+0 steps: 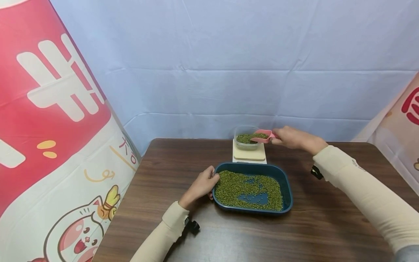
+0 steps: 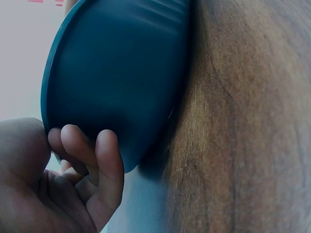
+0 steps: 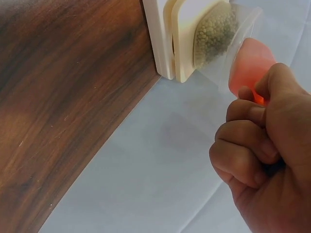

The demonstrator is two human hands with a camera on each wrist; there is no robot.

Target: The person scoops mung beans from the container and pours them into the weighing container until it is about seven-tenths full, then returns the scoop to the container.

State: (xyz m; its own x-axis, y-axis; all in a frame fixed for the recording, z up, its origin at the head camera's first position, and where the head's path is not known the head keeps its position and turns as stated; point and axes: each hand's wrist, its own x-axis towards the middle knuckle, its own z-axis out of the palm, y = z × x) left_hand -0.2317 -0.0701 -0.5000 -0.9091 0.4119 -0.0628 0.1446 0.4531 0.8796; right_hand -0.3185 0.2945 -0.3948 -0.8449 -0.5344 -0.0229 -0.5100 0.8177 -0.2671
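With curled fingers my right hand grips the handle of a pink scoop, which carries green beans. The scoop's front is over the rim of a clear plastic container that has green beans in its bottom. That container stands on a pale kitchen scale near the table's back edge. My left hand holds the left rim of a dark blue tray, thumb on the inside edge and fingers against the outer wall in the left wrist view. Green beans spread over the tray's floor, with bare patches near the middle.
The brown wooden table carries the tray and scale. Behind it hangs a pale cloth, close to the scale. A printed red and white cloth hangs at the left, another printed one at the right.
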